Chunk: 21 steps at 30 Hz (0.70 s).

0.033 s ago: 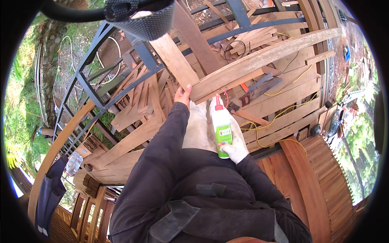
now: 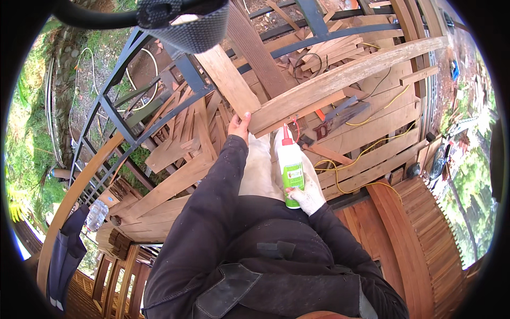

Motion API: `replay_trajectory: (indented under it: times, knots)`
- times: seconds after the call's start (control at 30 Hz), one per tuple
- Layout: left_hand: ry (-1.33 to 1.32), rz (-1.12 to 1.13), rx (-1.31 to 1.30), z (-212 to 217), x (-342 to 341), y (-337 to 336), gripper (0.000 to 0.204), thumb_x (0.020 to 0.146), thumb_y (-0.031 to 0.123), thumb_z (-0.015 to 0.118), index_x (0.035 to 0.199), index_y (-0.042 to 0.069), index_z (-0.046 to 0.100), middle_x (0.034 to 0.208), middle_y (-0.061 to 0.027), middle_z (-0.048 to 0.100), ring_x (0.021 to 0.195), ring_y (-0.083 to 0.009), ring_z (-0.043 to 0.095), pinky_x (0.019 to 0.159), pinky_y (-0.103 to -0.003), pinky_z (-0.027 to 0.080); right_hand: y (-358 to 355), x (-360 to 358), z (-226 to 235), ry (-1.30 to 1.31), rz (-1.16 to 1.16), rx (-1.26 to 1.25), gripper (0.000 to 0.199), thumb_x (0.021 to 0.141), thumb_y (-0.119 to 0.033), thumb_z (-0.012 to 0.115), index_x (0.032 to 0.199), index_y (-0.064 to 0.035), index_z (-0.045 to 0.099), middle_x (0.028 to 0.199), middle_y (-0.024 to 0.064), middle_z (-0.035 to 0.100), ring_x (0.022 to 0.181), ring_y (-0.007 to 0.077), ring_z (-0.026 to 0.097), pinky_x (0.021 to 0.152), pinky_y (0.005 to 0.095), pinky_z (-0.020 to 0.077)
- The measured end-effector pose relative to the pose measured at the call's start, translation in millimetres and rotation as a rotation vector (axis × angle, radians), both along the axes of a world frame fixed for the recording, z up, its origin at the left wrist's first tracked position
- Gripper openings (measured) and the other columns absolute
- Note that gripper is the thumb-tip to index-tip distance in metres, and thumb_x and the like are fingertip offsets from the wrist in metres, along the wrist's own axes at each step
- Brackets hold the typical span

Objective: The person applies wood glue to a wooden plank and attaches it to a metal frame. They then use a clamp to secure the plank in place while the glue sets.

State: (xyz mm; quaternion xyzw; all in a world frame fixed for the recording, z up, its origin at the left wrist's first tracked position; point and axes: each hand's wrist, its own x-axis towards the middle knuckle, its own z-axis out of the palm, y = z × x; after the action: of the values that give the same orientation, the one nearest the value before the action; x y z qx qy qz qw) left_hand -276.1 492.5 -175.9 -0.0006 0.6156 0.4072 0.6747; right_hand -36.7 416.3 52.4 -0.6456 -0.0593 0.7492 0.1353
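My right hand [image 2: 310,198], in a white glove, is wrapped round the lower part of a white and green glue bottle [image 2: 291,166]. The bottle stands upright with its red nozzle up, close to my lap. My bare left hand [image 2: 239,127] grips the corner where two boards meet, its thumb on top and its other fingers mostly hidden below. One is a pale wooden board [image 2: 229,74] running away from me. The other is a long wooden board [image 2: 345,82], which slants off to the far right and passes just beyond the nozzle.
A handsaw [image 2: 340,118] lies on the plank decking [image 2: 382,127] beyond the bottle. A yellow cord [image 2: 366,154] winds across the planks. Wood offcuts [image 2: 180,127] are heaped at the left beside a dark metal frame [image 2: 114,117]. A plastic water bottle [image 2: 96,214] stands far left.
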Motion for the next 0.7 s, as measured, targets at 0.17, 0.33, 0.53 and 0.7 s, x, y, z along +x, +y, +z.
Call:
replay_trajectory:
  times: [0.17, 0.33, 0.53, 0.7]
  knots:
    - [0.000, 0.003, 0.024, -1.9, -3.9, 3.6, 0.051, 0.098, 0.024, 0.071, 0.136, -0.004, 0.053, 0.134, -0.0141, 0.061, 0.125, -0.0217, 0.056, 0.110, -0.035, 0.041, -2.6, -2.9, -8.2, -0.040, -0.037, 0.051, 0.062, 0.074, -0.008, 0.073, 0.129, 0.0076, 0.049, 0.101, 0.0120, 0.070, 0.087, 0.0167, 0.070, 0.084, 0.0310, 0.0559]
    - [0.015, -0.018, 0.047, -8.2, -3.7, 2.1, 0.052, 0.098, 0.024, 0.071, 0.139, 0.001, 0.048, 0.137, -0.0122, 0.058, 0.128, -0.0279, 0.056, 0.106, -0.051, 0.049, -10.8, -0.7, -30.8, -0.178, -0.167, 0.256, 0.065, 0.073, -0.008, 0.075, 0.131, 0.0036, 0.050, 0.112, 0.0138, 0.068, 0.096, 0.0184, 0.068, 0.087, 0.0331, 0.0548]
    - [0.147, -0.249, -0.058, -21.5, -7.8, 1.6, 0.062, 0.096, 0.036, 0.073, 0.139, -0.001, 0.047, 0.135, -0.0142, 0.059, 0.123, -0.0276, 0.059, 0.106, -0.046, 0.049, 84.1, 33.6, -107.0, -0.337, -0.543, 0.464, 0.061, 0.085, -0.012, 0.067, 0.142, -0.0061, 0.046, 0.119, 0.0053, 0.060, 0.105, 0.0170, 0.057, 0.092, 0.0339, 0.0493]
    - [0.254, -0.146, -0.017, -1.2, 5.3, 4.2, 0.070, 0.091, 0.044, 0.077, 0.134, -0.006, 0.054, 0.131, -0.0156, 0.063, 0.120, -0.0218, 0.058, 0.106, -0.034, 0.043, 139.4, 40.1, -148.1, -0.322, -0.759, 0.487, 0.049, 0.088, -0.012, 0.066, 0.134, -0.0119, 0.051, 0.111, 0.0024, 0.059, 0.093, 0.0147, 0.057, 0.083, 0.0335, 0.0495]
